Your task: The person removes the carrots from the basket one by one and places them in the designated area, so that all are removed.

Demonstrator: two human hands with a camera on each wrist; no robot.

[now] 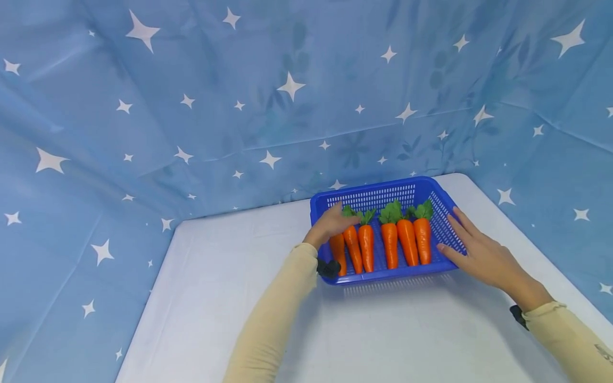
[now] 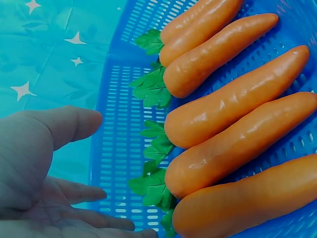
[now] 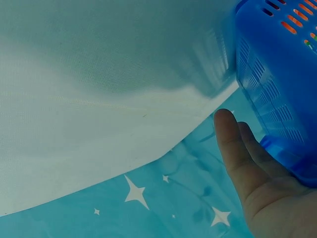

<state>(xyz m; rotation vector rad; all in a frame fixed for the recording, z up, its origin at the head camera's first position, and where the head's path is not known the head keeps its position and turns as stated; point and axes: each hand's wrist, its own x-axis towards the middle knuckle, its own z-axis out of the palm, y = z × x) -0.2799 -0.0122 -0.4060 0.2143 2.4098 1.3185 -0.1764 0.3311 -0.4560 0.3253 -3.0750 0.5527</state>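
Observation:
A blue plastic basket [image 1: 383, 276] with slotted walls stands at the table's back right. Several orange carrots [image 1: 366, 247] with green leafy tops [image 1: 391, 211] lie side by side in it, their tops toward the back wall. Over the basket's left end is my left hand [image 1: 332, 222], fingers extended; in the left wrist view the hand [image 2: 34, 168] is beside the leaves [image 2: 151, 186] and grips no carrot. My right hand [image 1: 486, 258] is at the basket's right side with fingers spread. In the right wrist view its straight fingers [image 3: 235, 148] are close to the outer wall; contact is unclear.
A white-covered table [image 1: 230, 276] extends left of and in front of the basket. Blue cloth with white stars [image 1: 268, 106] hangs behind the table and at both sides, close to the basket's back.

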